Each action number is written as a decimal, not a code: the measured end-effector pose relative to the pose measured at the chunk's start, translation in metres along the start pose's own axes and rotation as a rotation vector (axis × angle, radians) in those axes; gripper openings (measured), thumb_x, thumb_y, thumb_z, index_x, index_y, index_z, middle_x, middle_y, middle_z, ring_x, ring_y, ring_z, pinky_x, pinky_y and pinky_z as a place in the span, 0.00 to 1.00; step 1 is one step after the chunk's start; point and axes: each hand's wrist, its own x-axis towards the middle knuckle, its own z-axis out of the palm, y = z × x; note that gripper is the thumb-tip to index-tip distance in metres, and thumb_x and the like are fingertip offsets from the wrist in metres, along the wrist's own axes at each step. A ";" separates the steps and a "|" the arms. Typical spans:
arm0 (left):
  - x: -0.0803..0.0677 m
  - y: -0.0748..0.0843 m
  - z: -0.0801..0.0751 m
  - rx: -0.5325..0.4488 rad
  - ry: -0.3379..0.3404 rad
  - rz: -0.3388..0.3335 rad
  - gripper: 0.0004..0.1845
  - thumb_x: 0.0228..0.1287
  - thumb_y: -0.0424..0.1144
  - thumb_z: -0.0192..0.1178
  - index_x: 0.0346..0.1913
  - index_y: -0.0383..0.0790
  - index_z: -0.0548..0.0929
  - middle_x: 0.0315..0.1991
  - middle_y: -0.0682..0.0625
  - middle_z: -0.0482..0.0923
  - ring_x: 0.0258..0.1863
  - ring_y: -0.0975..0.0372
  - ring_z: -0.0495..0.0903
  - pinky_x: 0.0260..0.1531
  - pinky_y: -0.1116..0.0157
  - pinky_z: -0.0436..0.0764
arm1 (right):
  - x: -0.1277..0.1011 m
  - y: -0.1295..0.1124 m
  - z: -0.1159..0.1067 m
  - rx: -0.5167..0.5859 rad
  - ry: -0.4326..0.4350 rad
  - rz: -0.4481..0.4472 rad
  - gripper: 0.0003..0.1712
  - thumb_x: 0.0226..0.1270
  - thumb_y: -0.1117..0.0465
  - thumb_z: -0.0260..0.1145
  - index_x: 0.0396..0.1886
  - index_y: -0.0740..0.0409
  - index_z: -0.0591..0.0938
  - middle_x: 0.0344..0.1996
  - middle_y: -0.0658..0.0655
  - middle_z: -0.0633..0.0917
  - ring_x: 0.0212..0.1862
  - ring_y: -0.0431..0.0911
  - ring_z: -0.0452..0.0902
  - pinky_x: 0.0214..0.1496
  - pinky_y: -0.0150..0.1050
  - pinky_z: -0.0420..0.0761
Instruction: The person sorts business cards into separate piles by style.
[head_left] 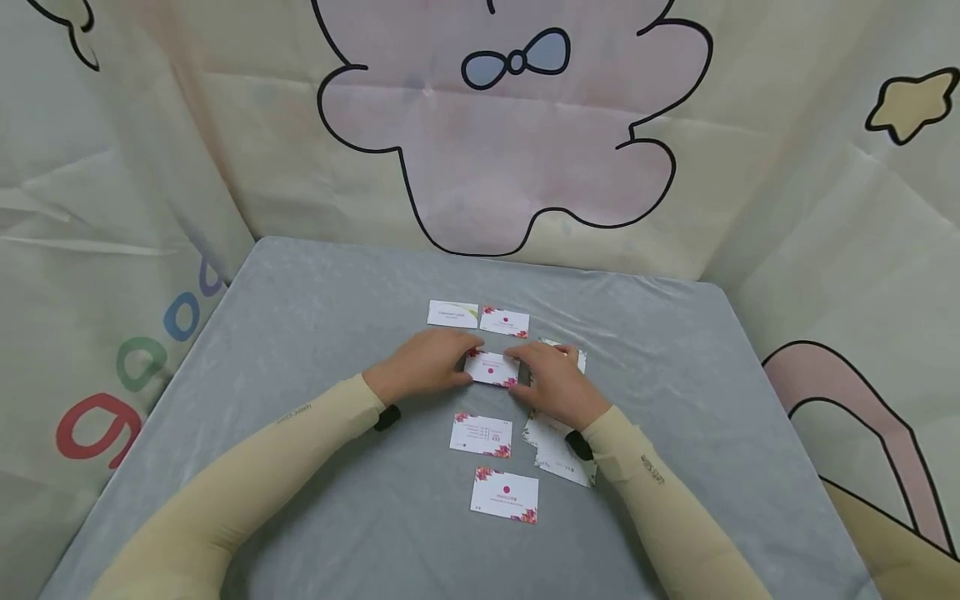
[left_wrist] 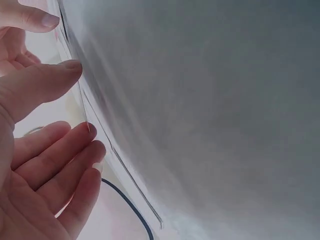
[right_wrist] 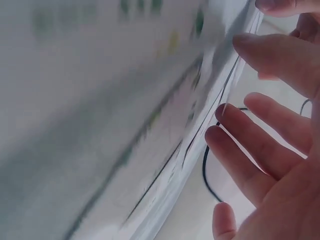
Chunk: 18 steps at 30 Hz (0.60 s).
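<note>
1. White card stock with pink flower corners sits between both hands: the left hand (head_left: 423,365) pinches the left end of the card (head_left: 492,369) and the right hand (head_left: 553,382) pinches its right end; the card lies low over the grey table (head_left: 300,333), near the middle, though I cannot tell whether it touches the cloth.
2. From the left wrist view the fingers (left_wrist: 47,85) look fairly straight, with a thin edge running past their tips; the right wrist view shows much the same, fingers (right_wrist: 272,55) spread along a blurred edge.
3. Under the right hand and wrist lies a loose pile of cards (head_left: 558,450), fanned unevenly towards the near side.
4. Just beyond the hands lie two more: a card with a green stripe (head_left: 452,314) and, beside it, a floral card (head_left: 505,322).
5. Nearer the person, a card with printed lines (head_left: 482,436) lies flat; nearer still, another floral card (head_left: 505,496).
6. Beige sleeves (head_left: 262,467) cover both arms; a cartoon-printed backdrop (head_left: 495,150) rises behind the table.
</note>
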 end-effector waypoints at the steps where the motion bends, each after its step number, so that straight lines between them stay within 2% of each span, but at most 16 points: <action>1: 0.007 -0.002 0.000 0.009 -0.002 -0.001 0.26 0.69 0.45 0.75 0.67 0.42 0.83 0.57 0.50 0.88 0.53 0.58 0.86 0.60 0.55 0.86 | 0.003 0.004 -0.001 -0.002 0.003 0.008 0.32 0.70 0.54 0.78 0.72 0.51 0.81 0.67 0.55 0.86 0.72 0.51 0.79 0.73 0.64 0.61; 9: 0.057 -0.017 -0.009 0.048 -0.021 -0.052 0.28 0.72 0.45 0.72 0.71 0.42 0.81 0.64 0.47 0.86 0.61 0.54 0.85 0.68 0.52 0.81 | 0.042 0.030 -0.017 0.004 0.008 0.078 0.31 0.73 0.54 0.76 0.73 0.53 0.81 0.70 0.58 0.84 0.73 0.54 0.79 0.66 0.64 0.62; 14: 0.081 -0.028 -0.014 0.033 -0.026 -0.075 0.27 0.73 0.43 0.71 0.71 0.40 0.81 0.59 0.47 0.87 0.52 0.56 0.84 0.63 0.54 0.83 | 0.064 0.042 -0.021 0.018 -0.021 0.137 0.33 0.76 0.54 0.73 0.76 0.54 0.78 0.73 0.60 0.81 0.77 0.57 0.75 0.68 0.67 0.65; 18: 0.093 -0.033 -0.012 0.023 -0.053 -0.081 0.27 0.74 0.43 0.71 0.72 0.40 0.80 0.53 0.48 0.87 0.47 0.57 0.82 0.59 0.55 0.84 | 0.073 0.049 -0.021 0.033 -0.034 0.165 0.33 0.74 0.55 0.74 0.76 0.55 0.78 0.73 0.61 0.81 0.77 0.58 0.74 0.69 0.69 0.66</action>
